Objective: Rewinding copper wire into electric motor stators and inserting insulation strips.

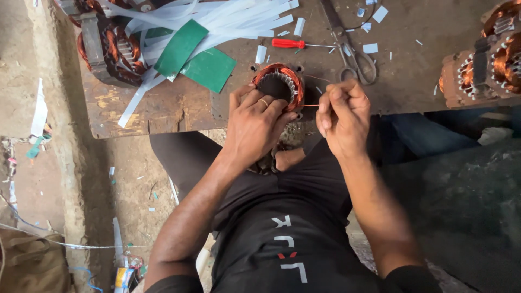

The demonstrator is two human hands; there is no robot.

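Wooden and worn, a workbench (163,108) is filling the upper half of the frame, seen from above by someone sitting at its near edge. Near the top centre, a motor stator (279,87) wound with copper coils is resting at that edge. The left hand (255,127) is cupping its near side, fingers closed over the rim, while the right hand (342,116) is pinching a thin copper wire (308,105) running out of the windings, thumb and fingertips shut tight on it. Pulling too hard could snap the wire or scrape its coating on the metal slots. More stators (483,59) are sitting at upper right and upper left. White plastic strips (217,19) and two green sheets (195,57) are lying at upper left; no packages or signs are showing. Scissors (353,57) and a red-handled screwdriver (296,44) are lying beyond the hands.
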